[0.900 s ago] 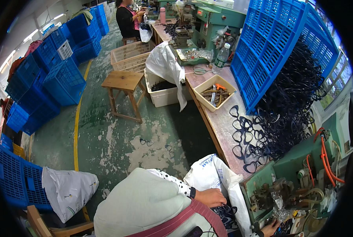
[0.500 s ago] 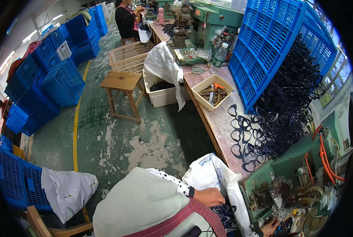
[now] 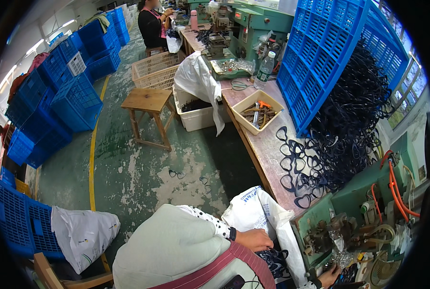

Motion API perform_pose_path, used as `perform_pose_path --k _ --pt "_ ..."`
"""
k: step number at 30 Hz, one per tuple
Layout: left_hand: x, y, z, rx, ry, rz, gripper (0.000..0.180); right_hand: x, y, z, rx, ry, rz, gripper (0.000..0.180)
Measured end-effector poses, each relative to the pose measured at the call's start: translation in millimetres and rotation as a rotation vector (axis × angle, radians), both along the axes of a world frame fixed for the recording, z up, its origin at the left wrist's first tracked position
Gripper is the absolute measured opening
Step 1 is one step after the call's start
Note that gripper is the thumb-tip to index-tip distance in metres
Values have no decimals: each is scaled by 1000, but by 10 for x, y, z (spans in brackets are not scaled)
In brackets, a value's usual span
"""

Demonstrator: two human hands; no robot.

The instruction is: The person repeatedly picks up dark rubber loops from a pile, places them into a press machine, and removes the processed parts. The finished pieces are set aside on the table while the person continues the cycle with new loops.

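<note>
My left hand is at the mouth of a white woven sack, its fingers curled down by several dark eyeglass frames. What those fingers pinch, if anything, is too small to make out. Lower right, my right hand reaches in at the base of a green bench machine. Its fingers are bent together beside dark pieces and shiny metal bits; what they hold is hidden.
Dark eyeglass frames spill from a tipped blue crate onto the bench. A cream tray of tools and a bottle stand farther back. A wooden stool is on the floor; a person works beyond.
The view has shifted very slightly. Both my hands stay in nearly the same places, and the far person's head and hands have moved a little.
</note>
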State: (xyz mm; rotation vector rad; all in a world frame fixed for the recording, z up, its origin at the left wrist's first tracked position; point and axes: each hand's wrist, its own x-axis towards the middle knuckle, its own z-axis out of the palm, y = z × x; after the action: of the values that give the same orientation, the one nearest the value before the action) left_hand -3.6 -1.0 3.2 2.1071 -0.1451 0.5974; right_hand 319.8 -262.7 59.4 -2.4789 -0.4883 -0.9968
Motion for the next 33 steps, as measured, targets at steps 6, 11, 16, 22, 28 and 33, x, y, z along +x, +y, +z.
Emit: perform_pose_path --k 6,11,16,22,28,33 --pt "2 -5 -27 1 -46 23 15 -167 132 166 -6 54 -36 29" --pt "4 10 -19 9 -42 33 16 -136 173 170 35 67 43 28" --pt "22 -1 102 -2 36 -8 16 305 -325 -226 138 308 34 30" --pt "89 433 -27 -306 141 242 23 171 6 -181 150 262 117 24" --pt "298 697 878 -1604 -137 29 27 -8 79 -21 278 255 73 19" --pt "329 543 975 -1916 -149 -286 21 -1009 448 244 395 191 309 16"
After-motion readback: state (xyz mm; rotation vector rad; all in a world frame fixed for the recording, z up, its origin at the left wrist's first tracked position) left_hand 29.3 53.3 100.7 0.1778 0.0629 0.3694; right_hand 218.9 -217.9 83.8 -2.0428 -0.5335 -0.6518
